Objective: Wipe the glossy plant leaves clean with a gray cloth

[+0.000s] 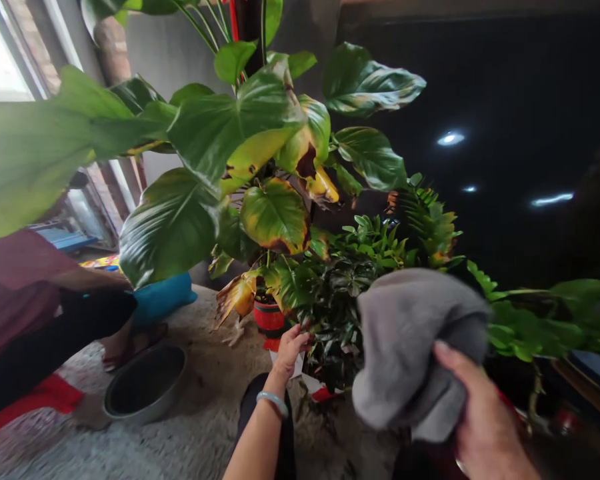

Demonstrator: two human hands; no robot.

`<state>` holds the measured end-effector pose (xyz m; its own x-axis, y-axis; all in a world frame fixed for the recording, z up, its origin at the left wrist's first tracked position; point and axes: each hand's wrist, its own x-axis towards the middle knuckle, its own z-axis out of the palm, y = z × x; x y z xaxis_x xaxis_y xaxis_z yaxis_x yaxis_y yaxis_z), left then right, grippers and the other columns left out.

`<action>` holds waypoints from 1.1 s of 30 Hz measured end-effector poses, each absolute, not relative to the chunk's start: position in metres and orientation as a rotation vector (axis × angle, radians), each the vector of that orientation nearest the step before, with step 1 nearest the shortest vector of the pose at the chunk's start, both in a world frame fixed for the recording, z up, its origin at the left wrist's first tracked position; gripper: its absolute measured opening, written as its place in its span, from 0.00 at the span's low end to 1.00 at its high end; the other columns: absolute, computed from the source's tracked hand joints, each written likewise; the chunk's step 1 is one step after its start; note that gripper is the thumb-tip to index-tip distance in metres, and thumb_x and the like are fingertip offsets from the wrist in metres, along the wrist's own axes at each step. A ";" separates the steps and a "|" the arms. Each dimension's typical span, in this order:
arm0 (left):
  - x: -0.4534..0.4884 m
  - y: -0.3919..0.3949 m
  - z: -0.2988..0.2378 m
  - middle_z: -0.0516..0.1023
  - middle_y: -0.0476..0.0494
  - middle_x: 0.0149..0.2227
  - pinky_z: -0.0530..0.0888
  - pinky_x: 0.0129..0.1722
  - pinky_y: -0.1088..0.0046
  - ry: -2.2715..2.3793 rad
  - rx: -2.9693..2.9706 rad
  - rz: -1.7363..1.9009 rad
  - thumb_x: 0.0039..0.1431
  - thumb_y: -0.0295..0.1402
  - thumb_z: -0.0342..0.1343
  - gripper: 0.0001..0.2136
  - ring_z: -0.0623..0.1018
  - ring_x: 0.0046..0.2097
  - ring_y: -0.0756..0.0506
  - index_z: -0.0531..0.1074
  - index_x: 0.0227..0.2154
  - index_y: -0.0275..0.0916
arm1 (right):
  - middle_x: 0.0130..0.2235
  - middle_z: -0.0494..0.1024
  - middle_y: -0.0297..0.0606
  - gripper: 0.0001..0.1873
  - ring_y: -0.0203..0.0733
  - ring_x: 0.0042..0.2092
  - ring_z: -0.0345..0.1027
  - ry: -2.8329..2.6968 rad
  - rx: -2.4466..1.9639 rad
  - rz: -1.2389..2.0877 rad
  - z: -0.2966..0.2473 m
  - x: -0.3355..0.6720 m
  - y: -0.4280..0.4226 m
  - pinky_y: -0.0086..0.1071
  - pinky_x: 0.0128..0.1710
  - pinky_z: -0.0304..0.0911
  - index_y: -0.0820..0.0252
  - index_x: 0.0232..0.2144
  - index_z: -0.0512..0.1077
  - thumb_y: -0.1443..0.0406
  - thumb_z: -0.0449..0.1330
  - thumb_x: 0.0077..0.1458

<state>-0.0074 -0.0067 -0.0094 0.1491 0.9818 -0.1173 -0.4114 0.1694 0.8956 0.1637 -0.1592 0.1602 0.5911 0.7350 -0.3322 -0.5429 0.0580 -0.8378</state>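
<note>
My right hand (pixel 480 417) grips a bunched grey cloth (pixel 410 347), held up in front of the plants at lower right. My left hand (pixel 291 348), with a pale bangle at the wrist, reaches forward into the low dark-green plant (pixel 345 280); its fingers are curled at the foliage beside a white paper or label, and what they pinch is hidden. Just behind it stands a red pot (pixel 269 317) carrying a tall plant with big green leaves (pixel 230 127), several of them yellowed and browned (pixel 275 217).
A grey metal basin (pixel 145 383) sits on the rough stone floor at left. Another person in maroon and black (pixel 25 313) crouches at far left, foot by the basin. A blue object (pixel 163 297) lies behind. More foliage (pixel 550 320) spreads right before a dark glossy wall.
</note>
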 end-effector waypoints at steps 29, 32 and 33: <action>-0.002 -0.009 -0.002 0.72 0.50 0.20 0.68 0.23 0.74 0.950 0.712 1.303 0.25 0.48 0.70 0.22 0.70 0.24 0.50 0.76 0.20 0.34 | 0.24 0.82 0.46 0.15 0.61 0.40 0.77 0.012 -1.263 1.653 0.087 0.125 -0.166 0.48 0.41 0.72 0.60 0.22 0.75 0.61 0.71 0.28; -0.004 -0.007 -0.004 0.71 0.50 0.19 0.68 0.24 0.74 0.973 0.739 1.307 0.26 0.48 0.69 0.21 0.71 0.25 0.49 0.76 0.20 0.34 | 0.24 0.82 0.46 0.14 0.60 0.36 0.78 0.029 -1.273 1.708 0.086 0.124 -0.185 0.47 0.39 0.73 0.61 0.22 0.76 0.63 0.72 0.28; -0.004 -0.007 -0.005 0.72 0.49 0.20 0.68 0.24 0.73 0.978 0.742 1.304 0.26 0.48 0.69 0.21 0.71 0.25 0.49 0.76 0.21 0.34 | 0.23 0.82 0.44 0.14 0.60 0.35 0.78 0.032 -1.271 1.634 0.094 0.131 -0.185 0.47 0.38 0.73 0.61 0.22 0.76 0.63 0.72 0.27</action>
<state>-0.0043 -0.0070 -0.0048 -0.0091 0.9862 -0.1654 -0.4350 0.1450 0.8887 0.1312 -0.1850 0.0938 0.0785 0.6789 -0.7300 -0.7067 -0.4786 -0.5211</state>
